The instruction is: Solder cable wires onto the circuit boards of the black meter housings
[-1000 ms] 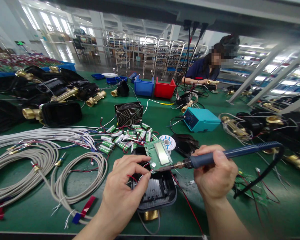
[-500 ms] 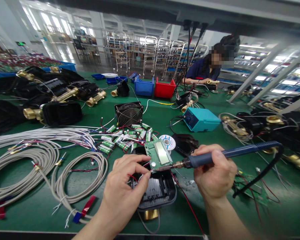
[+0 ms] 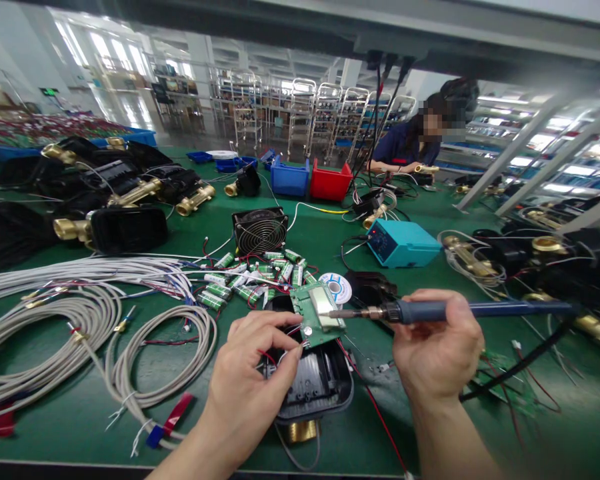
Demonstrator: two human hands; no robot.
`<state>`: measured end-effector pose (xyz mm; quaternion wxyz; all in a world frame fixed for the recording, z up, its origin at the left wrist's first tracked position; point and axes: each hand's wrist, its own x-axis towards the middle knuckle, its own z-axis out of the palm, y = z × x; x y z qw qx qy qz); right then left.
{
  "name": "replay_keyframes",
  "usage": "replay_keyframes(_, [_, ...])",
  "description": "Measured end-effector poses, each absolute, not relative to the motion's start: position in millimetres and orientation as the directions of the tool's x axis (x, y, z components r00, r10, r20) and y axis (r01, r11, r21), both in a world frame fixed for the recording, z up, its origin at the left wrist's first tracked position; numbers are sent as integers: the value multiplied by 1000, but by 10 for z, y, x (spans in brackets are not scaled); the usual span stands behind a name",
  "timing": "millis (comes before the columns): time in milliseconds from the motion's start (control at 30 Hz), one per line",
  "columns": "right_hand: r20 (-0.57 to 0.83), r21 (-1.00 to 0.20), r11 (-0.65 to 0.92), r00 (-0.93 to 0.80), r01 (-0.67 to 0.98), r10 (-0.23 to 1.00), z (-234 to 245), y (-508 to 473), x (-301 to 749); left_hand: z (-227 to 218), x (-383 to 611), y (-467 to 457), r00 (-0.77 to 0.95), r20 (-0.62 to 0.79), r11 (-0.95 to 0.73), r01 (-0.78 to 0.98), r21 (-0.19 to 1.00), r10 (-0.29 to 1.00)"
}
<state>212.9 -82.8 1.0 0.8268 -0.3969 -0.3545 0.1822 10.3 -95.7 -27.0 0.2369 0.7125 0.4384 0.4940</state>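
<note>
My left hand [image 3: 245,380] pinches a thin red wire [image 3: 266,355] at the lower edge of a green circuit board with a grey display [image 3: 317,312]. The board stands tilted over an open black housing with a brass fitting [image 3: 313,387]. My right hand [image 3: 437,350] grips the blue handle of a soldering iron [image 3: 460,309]. The iron lies nearly level, its tip hovering above the board's display. A black cord runs from the iron's handle off to the right.
Coils of grey cable [image 3: 70,333] lie at left. Green cylindrical cells [image 3: 245,277], a solder spool [image 3: 336,287], a small fan [image 3: 259,230] and a teal soldering station [image 3: 403,241] sit behind the board. Black brass-fitted housings [image 3: 115,223] crowd both sides. A person [image 3: 410,143] sits across the bench.
My right hand lifted the soldering iron off the board's lower edge and levelled it, so the tip now sits higher. My left hand kept its pinch.
</note>
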Motion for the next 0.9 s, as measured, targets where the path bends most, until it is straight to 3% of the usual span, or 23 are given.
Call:
replay_keyframes(100, [549, -765, 642, 462, -58, 696, -59, -822, 2112, -267, 103, -957, 126, 504, -510, 392, 766, 854])
replay_keyframes(167, [599, -780, 626, 297, 7, 744, -130, -826, 2092, -262, 102, -953, 131, 509, -516, 395, 760, 851])
replay_keyframes(300, [541, -816, 521, 11, 251, 841, -252, -836, 2072, -259, 100, -940, 138, 520, -528, 397, 751, 843])
replay_keyframes(367, [482, -824, 482, -78, 297, 873, -283, -831, 2070, -263, 103, -933, 139, 528, -536, 394, 746, 838])
replay_keyframes(633, [398, -885, 417, -128, 207, 909, -299, -803, 2052, -326, 53, -981, 101, 597, -576, 429, 696, 796])
replay_keyframes(800, [399, -884, 415, -118, 216, 909, -307, -819, 2064, -377, -96, -1086, 15, 509, -487, 312, 816, 861])
replay_keyframes(900, [395, -883, 412, -117, 224, 911, -307, -817, 2067, -379, -143, -1129, 28, 514, -502, 265, 823, 857])
